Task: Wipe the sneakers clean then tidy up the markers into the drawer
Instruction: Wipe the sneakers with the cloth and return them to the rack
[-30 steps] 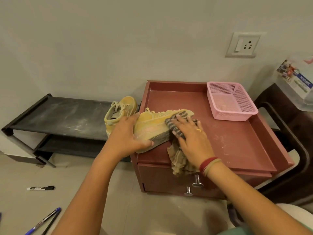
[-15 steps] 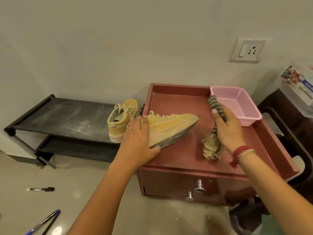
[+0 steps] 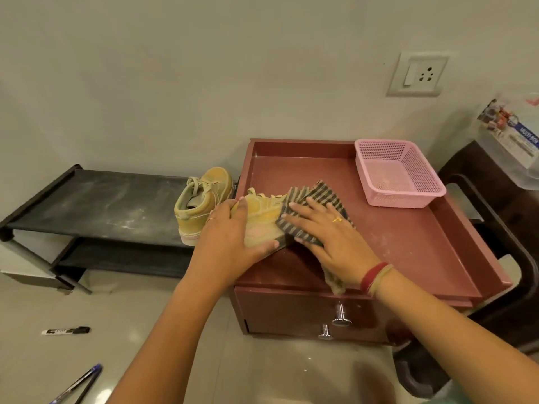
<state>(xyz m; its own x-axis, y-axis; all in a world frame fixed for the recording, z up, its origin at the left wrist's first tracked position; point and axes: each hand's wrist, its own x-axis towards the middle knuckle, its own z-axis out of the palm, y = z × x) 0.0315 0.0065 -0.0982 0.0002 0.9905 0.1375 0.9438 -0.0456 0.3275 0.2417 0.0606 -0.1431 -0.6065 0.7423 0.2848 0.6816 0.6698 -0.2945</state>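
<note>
Maroon worktop [image 3: 408, 243] over a drawer [image 3: 285, 313] stood beside a black shoe rack [image 3: 87, 205], which held the second sneaker [image 3: 204, 199]. One yellow sneaker [image 3: 262, 220] lay tilted at the worktop's left edge. The left hand [image 3: 230, 246] clasped its heel while the right hand [image 3: 329, 231], fingers straight, pressed a striped cloth [image 3: 318, 196] over its toe. The sneaker looked light and soft, and the sole seemed the firmest hold. A marker [image 3: 65, 330] lay on the floor.

Table [image 3: 408, 243] carries sneaker [image 3: 262, 217], cloth [image 3: 320, 196], basket [image 3: 402, 199]; shelf [image 3: 102, 205] left of the table bears second sneaker [image 3: 201, 199]; floor [image 3: 43, 298] below-left, a marker [image 3: 65, 330].
</note>
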